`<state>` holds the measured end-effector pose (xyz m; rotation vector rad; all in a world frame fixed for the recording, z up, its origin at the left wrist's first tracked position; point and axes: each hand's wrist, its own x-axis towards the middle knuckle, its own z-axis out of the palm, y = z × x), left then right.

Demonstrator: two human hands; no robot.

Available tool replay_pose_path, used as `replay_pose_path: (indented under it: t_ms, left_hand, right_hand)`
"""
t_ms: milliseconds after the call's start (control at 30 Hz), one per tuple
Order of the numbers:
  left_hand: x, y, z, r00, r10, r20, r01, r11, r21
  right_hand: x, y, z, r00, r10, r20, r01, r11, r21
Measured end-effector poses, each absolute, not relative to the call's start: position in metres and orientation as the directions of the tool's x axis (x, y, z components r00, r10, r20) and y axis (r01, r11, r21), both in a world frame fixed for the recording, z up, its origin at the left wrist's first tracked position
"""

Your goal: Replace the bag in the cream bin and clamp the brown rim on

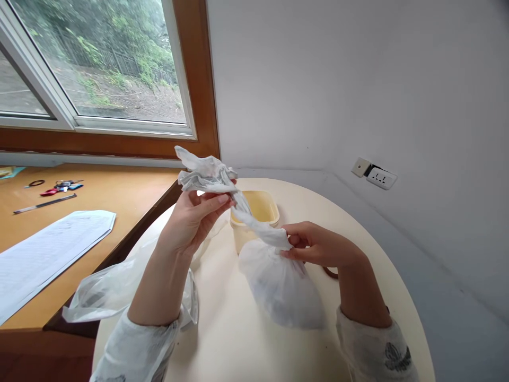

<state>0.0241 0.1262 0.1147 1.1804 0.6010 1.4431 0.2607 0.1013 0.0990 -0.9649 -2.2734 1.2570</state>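
A filled white plastic bag [282, 286] hangs or rests low over the round table, its neck twisted into a rope. My left hand [199, 212] pinches the upper part of that twisted neck, and loose crumpled plastic fans out above the fingers. Lower down, my right hand [314, 244] grips the neck just above the bulging part. What is inside the bag cannot be made out through the plastic. Behind the neck stands an open pale yellow container [258, 207], partly hidden by the bag.
The cream round table [222, 329] carries a clear plastic bag [111, 292] beside my left forearm. To the left, a wooden desk [135, 185] holds papers [51, 254], a pen [43, 204] and keys [63, 185]. A wall socket [382, 178] sits at the right.
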Motion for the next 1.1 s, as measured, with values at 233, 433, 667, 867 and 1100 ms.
replay_pose_path:
  t_ms: [233,433,667,867,1100]
  left_hand:
    - [0.025,0.126,0.105,0.260,0.937,0.232,-0.270,-0.160,0.949]
    - [0.027,0.122,0.106,0.397,0.899,0.184,-0.081,-0.165,0.983]
    - [0.038,0.111,0.103,0.723,0.685,0.086,0.283,-0.408,0.868]
    - [0.053,0.105,0.101,0.595,0.794,0.125,0.496,-0.485,0.720]
    - [0.034,0.113,0.108,0.585,0.784,0.209,0.383,-0.494,0.780]
  right_hand:
    - [0.257,0.103,0.097,-0.719,0.695,-0.011,0.287,0.282,-0.915]
    - [0.255,0.104,0.099,-0.717,0.691,0.092,0.217,0.346,-0.913]
    - [0.252,0.108,0.090,-0.655,0.755,0.038,0.262,0.273,-0.926]
    - [0.248,0.108,0.091,-0.612,0.791,-0.002,0.264,0.201,-0.943]
    - [0.264,0.106,0.096,-0.605,0.796,-0.017,0.273,0.187,-0.944]
